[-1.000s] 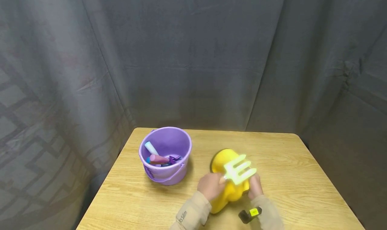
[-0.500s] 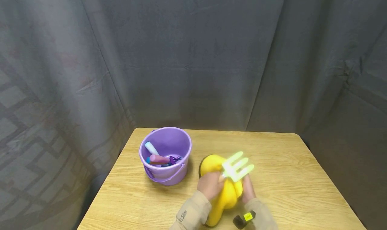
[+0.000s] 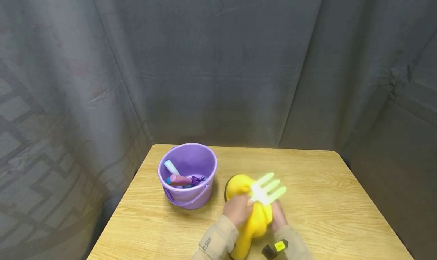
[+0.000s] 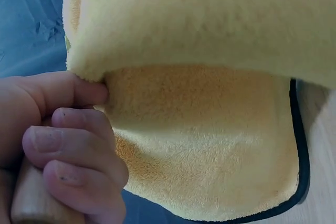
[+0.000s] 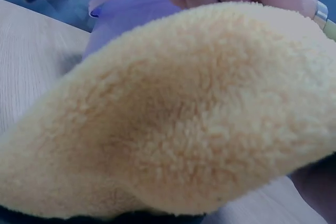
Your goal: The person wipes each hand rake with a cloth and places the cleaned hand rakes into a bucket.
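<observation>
My left hand [image 3: 236, 210] grips the wooden handle [image 4: 42, 198] of a hand fork [image 3: 263, 191] with three pale yellow-green tines, which point up and to the right. A fluffy yellow cloth [image 3: 252, 229] with a dark edge hangs folded around and under the fork's head. In the left wrist view, my left index finger touches the cloth's fold. My right hand [image 3: 279, 216] holds the cloth from the right side, just below the tines; most of its fingers are hidden behind the fabric. The right wrist view is largely filled by the cloth [image 5: 157, 114].
Left of my hands, a purple bucket [image 3: 201, 195] stands on the wooden table [image 3: 327, 199]. Several small tools lie inside it, among them one with a pink handle [image 3: 180, 179] and one with a light blue handle [image 3: 170, 167]. Grey curtains [image 3: 218, 70] surround the table.
The cloth and my right hand have shifted left and nearer to me, mostly in the first half second. The fork has moved slightly left; my left hand stays nearly in place.
</observation>
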Motion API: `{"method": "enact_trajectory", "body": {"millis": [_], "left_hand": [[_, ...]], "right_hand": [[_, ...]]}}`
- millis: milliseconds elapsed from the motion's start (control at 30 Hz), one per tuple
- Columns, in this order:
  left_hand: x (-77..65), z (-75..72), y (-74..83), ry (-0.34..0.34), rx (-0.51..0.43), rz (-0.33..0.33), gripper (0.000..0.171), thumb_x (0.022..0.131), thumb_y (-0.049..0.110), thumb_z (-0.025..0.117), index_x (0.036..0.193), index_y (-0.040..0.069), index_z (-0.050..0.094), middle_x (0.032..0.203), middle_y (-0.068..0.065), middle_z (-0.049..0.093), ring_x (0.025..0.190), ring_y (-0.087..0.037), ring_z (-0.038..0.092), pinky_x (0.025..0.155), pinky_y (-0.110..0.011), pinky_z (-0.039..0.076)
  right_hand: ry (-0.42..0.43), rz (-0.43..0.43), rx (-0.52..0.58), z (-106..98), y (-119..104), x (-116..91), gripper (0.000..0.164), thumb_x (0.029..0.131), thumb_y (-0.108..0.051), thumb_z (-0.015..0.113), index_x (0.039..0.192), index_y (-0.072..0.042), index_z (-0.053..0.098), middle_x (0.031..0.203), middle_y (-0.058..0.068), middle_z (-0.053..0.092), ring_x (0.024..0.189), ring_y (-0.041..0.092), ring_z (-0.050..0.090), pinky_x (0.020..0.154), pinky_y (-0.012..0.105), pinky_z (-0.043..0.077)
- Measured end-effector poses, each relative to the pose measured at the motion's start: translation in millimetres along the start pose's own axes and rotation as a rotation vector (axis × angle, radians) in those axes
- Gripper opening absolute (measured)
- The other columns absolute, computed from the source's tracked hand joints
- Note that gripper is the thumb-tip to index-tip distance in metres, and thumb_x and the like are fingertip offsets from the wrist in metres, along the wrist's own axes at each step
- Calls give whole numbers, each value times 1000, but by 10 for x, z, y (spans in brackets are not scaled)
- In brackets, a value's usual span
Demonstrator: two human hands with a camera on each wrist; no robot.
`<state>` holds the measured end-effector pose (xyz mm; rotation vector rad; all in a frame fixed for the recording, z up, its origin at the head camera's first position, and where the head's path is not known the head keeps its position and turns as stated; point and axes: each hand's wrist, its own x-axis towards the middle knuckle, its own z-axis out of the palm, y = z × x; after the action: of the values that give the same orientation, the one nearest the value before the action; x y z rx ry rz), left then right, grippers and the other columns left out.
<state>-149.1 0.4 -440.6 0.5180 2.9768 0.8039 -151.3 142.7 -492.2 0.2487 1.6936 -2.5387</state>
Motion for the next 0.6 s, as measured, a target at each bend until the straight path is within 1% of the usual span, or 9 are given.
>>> {"method": "enact_trajectory", "body": {"millis": [33,133,200,267,300,400,500,533,600], "left_hand": [[-1,5,-1,-3,-3,2,30,84,25,59,61,17,41,54,6,39,47,-9,38,43,-22,33],[-3,10,1,-1,-12,12,32,84,24,59,60,16,39,52,5,37,46,-9,37,42,-22,32],[0,6,4,1,-13,17,32,83,24,59,59,16,39,52,5,37,46,-9,37,41,-22,32],[5,-3,11,-3,-13,18,31,83,23,58,60,16,40,53,5,39,46,-9,38,41,-22,32],[6,-6,14,-9,-13,16,29,83,23,58,61,16,42,54,5,40,46,-9,38,41,-22,32],[10,-8,22,-8,-1,18,21,82,22,59,65,15,49,58,4,45,48,-10,41,42,-22,33],[12,11,21,-8,4,21,14,82,22,59,71,14,54,61,3,49,50,-11,43,43,-22,35],[12,20,19,-3,6,28,13,81,22,60,72,14,55,62,3,49,51,-11,44,44,-22,35],[14,40,11,2,1,43,13,81,21,60,73,14,55,61,3,48,51,-10,44,44,-22,35]], "right_hand": [[17,6,-12,1,-7,-5,22,94,-26,42,77,-17,54,65,-5,50,53,5,48,51,19,43],[59,17,-42,-2,-29,-4,18,93,-27,45,81,-16,51,65,-4,48,53,5,46,51,19,41],[78,19,-72,-17,-46,-8,15,93,-29,44,87,-15,47,68,-5,46,55,5,44,54,18,41],[88,23,-84,-28,-63,-11,17,93,-32,43,91,-15,43,69,-5,44,56,4,44,55,18,40],[88,22,-93,-35,-70,-14,18,94,-33,42,90,-15,42,69,-6,43,56,4,43,55,18,40],[61,-1,-54,-40,-79,-12,22,95,-33,39,83,-16,45,65,-6,46,53,4,44,52,17,40],[8,-39,10,-46,-84,-6,28,96,-31,38,75,-17,51,62,-6,49,51,4,47,49,18,42],[-5,-50,30,-47,-84,-1,29,96,-31,38,74,-17,52,62,-6,51,51,5,48,49,18,42],[-10,-47,55,-51,-94,1,29,96,-31,38,75,-18,53,63,-6,52,52,4,49,50,18,43]]}}
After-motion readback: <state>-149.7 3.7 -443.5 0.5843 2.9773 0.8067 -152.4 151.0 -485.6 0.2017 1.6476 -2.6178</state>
